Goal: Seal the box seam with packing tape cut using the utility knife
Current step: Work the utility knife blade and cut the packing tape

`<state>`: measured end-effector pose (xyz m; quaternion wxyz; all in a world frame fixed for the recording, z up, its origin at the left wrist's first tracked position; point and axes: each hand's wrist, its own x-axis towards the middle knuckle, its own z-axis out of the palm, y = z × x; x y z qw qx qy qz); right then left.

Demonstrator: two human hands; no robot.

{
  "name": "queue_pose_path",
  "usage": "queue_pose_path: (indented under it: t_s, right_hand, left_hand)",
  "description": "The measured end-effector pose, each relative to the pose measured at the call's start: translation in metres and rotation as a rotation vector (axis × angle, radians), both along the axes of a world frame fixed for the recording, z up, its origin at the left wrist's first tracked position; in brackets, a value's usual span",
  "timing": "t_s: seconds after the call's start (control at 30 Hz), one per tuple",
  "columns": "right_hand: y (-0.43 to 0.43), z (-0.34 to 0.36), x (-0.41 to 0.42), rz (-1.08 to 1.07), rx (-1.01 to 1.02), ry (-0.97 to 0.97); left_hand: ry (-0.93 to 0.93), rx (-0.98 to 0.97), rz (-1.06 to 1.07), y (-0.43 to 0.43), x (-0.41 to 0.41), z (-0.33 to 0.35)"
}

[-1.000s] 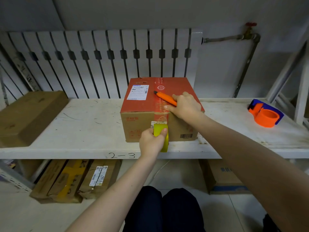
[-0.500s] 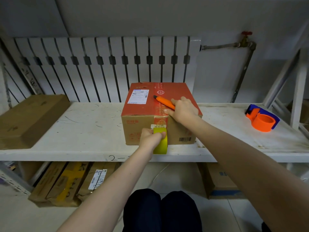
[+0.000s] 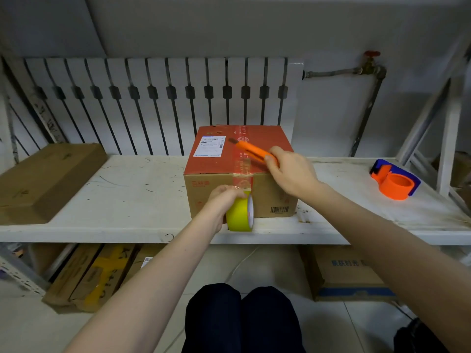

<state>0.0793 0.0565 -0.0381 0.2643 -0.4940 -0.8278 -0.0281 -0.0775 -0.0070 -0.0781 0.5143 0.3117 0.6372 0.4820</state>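
White shelving point(image 3: 122, 200) in front of a radiator point(image 3: 158, 103) carries a red-topped cardboard box point(image 3: 229, 171) near its front edge. Clear tape point(image 3: 243, 171) runs across the lid and down the front face to a yellow roll point(image 3: 239, 212) gripped by the left hand point(image 3: 221, 200). Above the lid, the right hand point(image 3: 290, 171) clasps an orange utility knife point(image 3: 252, 151). Well to the right sits an orange tape dispenser point(image 3: 393, 180).

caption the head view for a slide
Left hand holds tape roll by box front; right hand holds knife over its top.
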Motion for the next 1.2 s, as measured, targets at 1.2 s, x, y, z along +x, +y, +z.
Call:
queue_pose_path:
  t_s: [1.2]
  right_hand:
    - [-0.041,0.029,0.037,-0.144,0.099,-0.233]
  left_hand:
    - [0.428,-0.008,0.112,0.002,0.006,-0.018]
